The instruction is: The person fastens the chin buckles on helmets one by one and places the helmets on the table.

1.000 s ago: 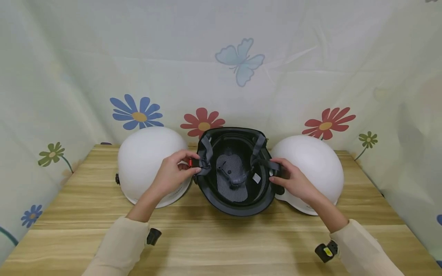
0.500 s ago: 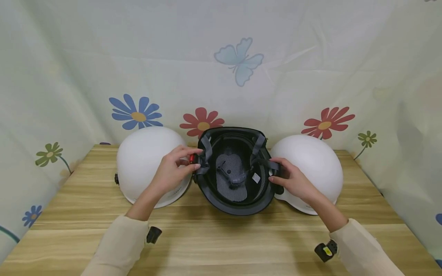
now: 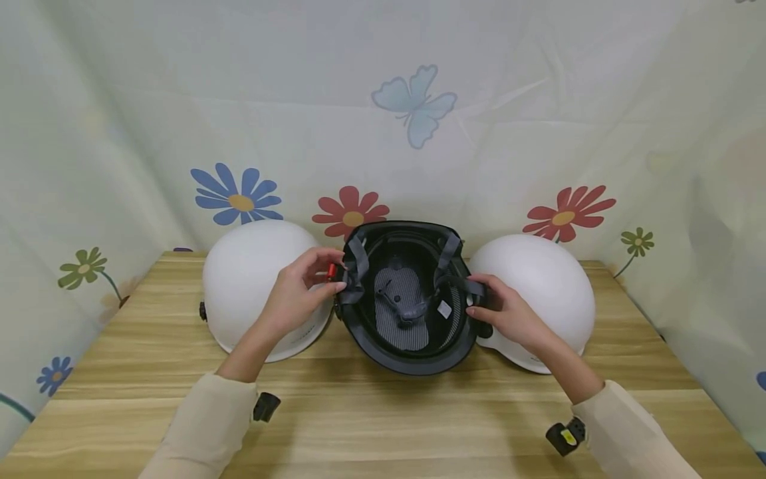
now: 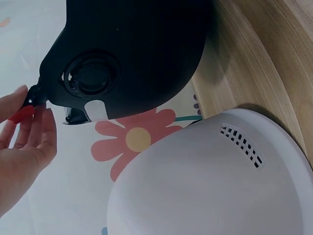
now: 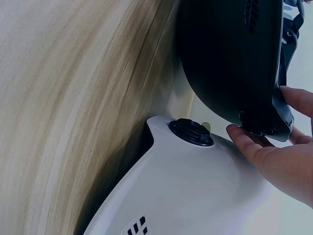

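A person holds an upturned black helmet (image 3: 413,362) by its right edge and pinches its red-and-black buckle (image 3: 332,271)

The helmet sits between two white helmets, the left one (image 3: 251,279) and the right one (image 3: 550,293), its hollow facing the person above a wood-grain table (image 3: 371,432); the left hand (image 3: 293,293) has thumb and fingers closed on the buckle, just beside the helmet's left rim, while the right hand (image 3: 514,316) grips the opposite rim, thumb on the edge and fingers against the outer shell; a small white label (image 3: 444,309) shows inside, and a flower-printed cloth (image 3: 299,66) hangs behind
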A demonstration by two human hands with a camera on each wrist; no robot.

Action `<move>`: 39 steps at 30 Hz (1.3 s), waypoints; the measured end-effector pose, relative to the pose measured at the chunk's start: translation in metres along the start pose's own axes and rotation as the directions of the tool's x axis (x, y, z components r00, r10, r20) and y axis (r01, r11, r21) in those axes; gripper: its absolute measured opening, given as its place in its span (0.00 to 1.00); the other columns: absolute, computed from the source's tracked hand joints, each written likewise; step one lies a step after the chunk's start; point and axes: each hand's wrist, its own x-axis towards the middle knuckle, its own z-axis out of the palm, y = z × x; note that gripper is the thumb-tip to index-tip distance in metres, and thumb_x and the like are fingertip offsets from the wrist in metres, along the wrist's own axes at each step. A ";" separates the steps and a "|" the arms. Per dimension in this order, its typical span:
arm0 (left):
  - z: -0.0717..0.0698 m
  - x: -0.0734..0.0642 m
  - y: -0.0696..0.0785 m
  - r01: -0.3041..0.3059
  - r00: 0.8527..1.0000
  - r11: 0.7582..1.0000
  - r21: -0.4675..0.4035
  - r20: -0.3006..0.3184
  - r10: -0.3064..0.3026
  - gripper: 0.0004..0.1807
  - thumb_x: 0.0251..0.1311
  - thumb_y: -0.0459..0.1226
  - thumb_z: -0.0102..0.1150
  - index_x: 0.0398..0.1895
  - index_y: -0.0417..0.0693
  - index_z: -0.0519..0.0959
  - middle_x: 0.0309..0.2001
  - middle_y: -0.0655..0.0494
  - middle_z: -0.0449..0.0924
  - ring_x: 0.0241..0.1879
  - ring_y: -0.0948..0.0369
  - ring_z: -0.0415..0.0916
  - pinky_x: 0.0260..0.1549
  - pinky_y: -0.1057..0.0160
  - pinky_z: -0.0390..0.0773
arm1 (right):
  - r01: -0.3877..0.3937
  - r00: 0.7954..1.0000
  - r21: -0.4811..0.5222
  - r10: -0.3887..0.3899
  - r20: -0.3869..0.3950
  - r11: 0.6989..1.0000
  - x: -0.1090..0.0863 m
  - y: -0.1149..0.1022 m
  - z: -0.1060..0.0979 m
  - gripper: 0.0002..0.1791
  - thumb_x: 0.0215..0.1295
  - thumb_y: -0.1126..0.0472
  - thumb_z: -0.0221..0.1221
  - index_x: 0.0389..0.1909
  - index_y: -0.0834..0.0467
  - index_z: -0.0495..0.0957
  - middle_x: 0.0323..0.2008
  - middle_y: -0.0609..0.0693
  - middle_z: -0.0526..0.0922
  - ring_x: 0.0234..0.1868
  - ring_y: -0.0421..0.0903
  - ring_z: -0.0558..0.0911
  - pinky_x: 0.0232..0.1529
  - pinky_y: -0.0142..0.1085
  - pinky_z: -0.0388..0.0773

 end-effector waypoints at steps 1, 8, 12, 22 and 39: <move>0.000 0.000 0.000 0.004 1.000 1.000 -0.009 -0.005 -0.004 0.22 0.51 0.27 0.63 0.51 0.38 0.71 0.45 0.47 0.75 0.45 0.55 0.73 0.46 0.57 0.74 | 0.000 1.000 0.001 0.000 0.000 1.000 0.000 0.000 0.000 0.28 0.60 0.67 0.58 0.61 0.61 0.61 0.53 0.63 0.68 0.53 0.58 0.72 0.48 0.44 0.72; -0.002 0.000 0.002 0.030 0.998 0.999 -0.025 -0.052 -0.031 0.17 0.49 0.27 0.65 0.44 0.38 0.74 0.43 0.47 0.76 0.43 0.56 0.75 0.44 0.58 0.76 | 0.002 1.000 -0.007 -0.002 -0.002 1.000 0.000 0.001 0.001 0.28 0.60 0.66 0.59 0.61 0.62 0.61 0.53 0.63 0.68 0.54 0.59 0.71 0.49 0.45 0.71; -0.003 0.000 0.001 0.019 0.998 0.999 -0.027 -0.052 -0.020 0.17 0.49 0.27 0.65 0.44 0.37 0.77 0.42 0.46 0.77 0.42 0.55 0.74 0.43 0.58 0.76 | 0.003 1.000 -0.001 -0.003 -0.001 1.000 0.000 0.000 0.001 0.28 0.60 0.67 0.59 0.61 0.62 0.61 0.53 0.63 0.68 0.53 0.59 0.72 0.49 0.44 0.71; -0.003 -0.001 -0.001 -0.014 0.999 0.997 0.082 -0.029 0.016 0.19 0.50 0.31 0.65 0.48 0.42 0.79 0.40 0.50 0.75 0.39 0.58 0.70 0.36 0.66 0.76 | -0.001 1.000 0.001 0.001 0.003 1.000 0.000 0.000 0.001 0.29 0.60 0.65 0.58 0.61 0.62 0.61 0.53 0.63 0.68 0.53 0.60 0.72 0.47 0.44 0.72; 0.003 -0.007 -0.011 0.067 0.997 0.997 0.044 -0.029 -0.066 0.18 0.49 0.29 0.65 0.45 0.39 0.76 0.44 0.47 0.74 0.44 0.53 0.72 0.41 0.55 0.77 | 0.004 1.000 -0.010 -0.004 -0.002 1.000 0.001 -0.002 0.001 0.29 0.60 0.65 0.59 0.62 0.61 0.61 0.53 0.63 0.69 0.53 0.59 0.72 0.45 0.40 0.73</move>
